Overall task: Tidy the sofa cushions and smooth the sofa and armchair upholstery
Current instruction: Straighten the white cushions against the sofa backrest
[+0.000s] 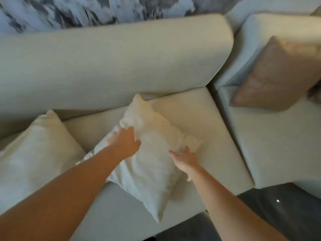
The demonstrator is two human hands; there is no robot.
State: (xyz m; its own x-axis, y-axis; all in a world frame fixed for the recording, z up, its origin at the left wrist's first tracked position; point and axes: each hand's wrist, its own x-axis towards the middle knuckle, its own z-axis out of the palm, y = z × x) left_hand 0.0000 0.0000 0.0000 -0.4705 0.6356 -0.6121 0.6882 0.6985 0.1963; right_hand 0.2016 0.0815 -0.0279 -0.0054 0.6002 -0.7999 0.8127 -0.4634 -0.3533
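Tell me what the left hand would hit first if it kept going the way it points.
The left hand already rests on the white cushion. Past that, its line runs up toward the sofa's backrest, likely the next contact, though depth is hard to judge.

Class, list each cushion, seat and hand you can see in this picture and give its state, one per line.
Middle cushion: tilted on the sofa seat, held by both hands.
Left cushion: leaning against the sofa back, untouched.
Tan cushion: propped on the armchair.
Left hand: on the middle cushion's left edge.
Right hand: gripping its right edge.
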